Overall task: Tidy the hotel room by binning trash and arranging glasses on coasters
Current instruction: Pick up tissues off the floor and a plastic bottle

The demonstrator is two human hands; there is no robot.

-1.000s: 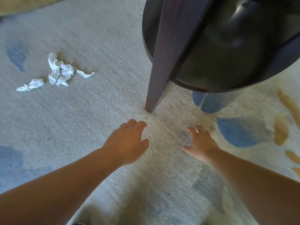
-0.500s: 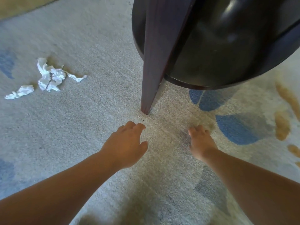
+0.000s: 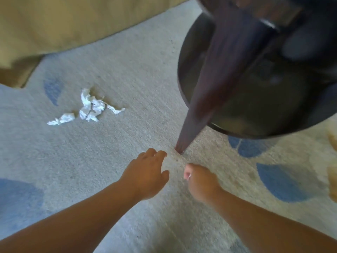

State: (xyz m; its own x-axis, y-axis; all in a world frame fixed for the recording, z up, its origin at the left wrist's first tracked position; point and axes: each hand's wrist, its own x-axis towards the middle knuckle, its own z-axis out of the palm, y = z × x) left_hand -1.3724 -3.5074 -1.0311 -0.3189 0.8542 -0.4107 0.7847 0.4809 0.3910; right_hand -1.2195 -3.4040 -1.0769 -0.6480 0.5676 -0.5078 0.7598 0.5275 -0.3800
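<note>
Crumpled white tissue lies on the carpet at mid left: a larger wad (image 3: 92, 106) and a smaller scrap (image 3: 62, 119) just left of it. My left hand (image 3: 145, 176) hovers over the carpet with relaxed fingers and holds nothing; it is well below and right of the tissues. My right hand (image 3: 200, 181) hangs close beside it, fingers loosely curled downward, and nothing shows in it. Both hands are just in front of the foot of a dark table leg (image 3: 198, 106). No glasses, coasters or bin are in view.
A dark round side table with a lower shelf (image 3: 255, 106) fills the upper right. Beige upholstered furniture (image 3: 63, 24) runs along the top left. The carpet (image 3: 127, 70) is pale with blue and tan patches.
The view swung left and up, so the tissues now sit nearer the middle and the beige furniture shows. My right hand moved closer to my left and its fingers curled in.
</note>
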